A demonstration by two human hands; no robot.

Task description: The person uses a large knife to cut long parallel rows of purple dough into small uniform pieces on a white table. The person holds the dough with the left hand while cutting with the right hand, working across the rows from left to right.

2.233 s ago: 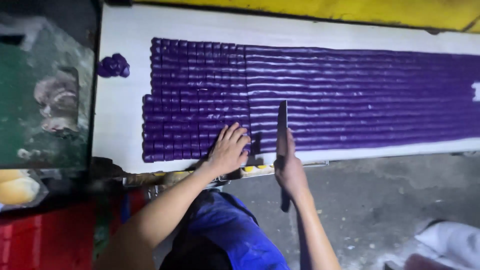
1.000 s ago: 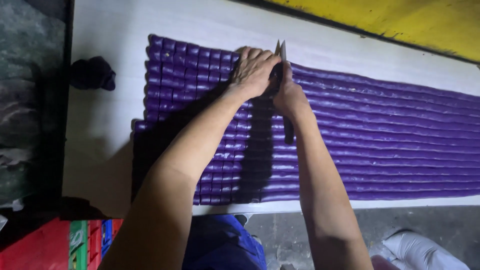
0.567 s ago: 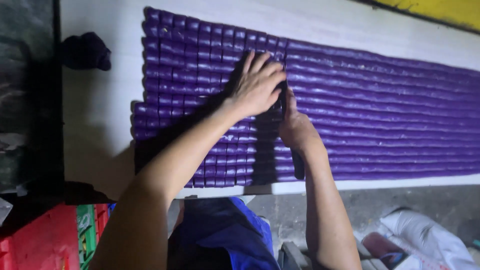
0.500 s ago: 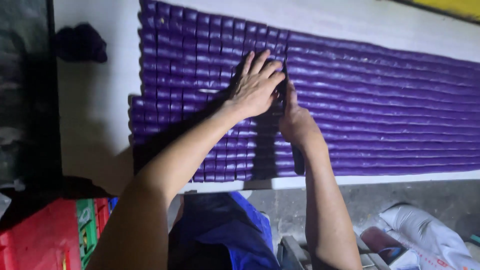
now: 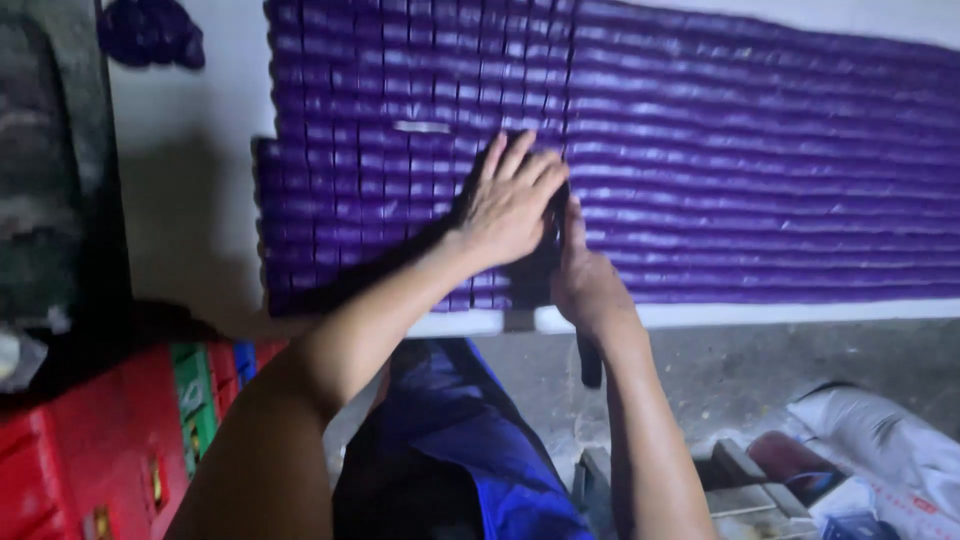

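While the left hand (image 5: 515,205) lies flat, fingers (image 5: 520,160) spread wide, on the purple slab (image 5: 760,170), the right hand (image 5: 585,285) is closed around the dark handle of a knife (image 5: 590,365); the handle end sticks out below the wrist, over the floor. The blade itself is mostly hidden under the left palm, so its exact line cannot be told.

Slab: a long ridged sheet of purple rows covering most of the white counter (image 5: 190,170). Left of the hands it is scored into a grid of small cut blocks (image 5: 400,90); right of the hands the rows run uncut. Judged soft and dough-like: it takes clean cut lines and holds its ridges, so likely pliable, a bit tacky, easily dented. Pressing flat with the palm, as seen, looks the safe way to steady it; pinching would deform it. Single blocks would probably be light and best lifted from below.

Surroundings:
- A loose purple lump (image 5: 150,30) sits on the counter's far left corner, well apart from the slab.
- A red crate (image 5: 90,460) stands on the floor at lower left.
- Blue clothing on the person shows under the counter edge.
- White bags and clutter (image 5: 880,440) lie on the floor at lower right.

Obstruction: the left fingers lie just beside the blade's path.
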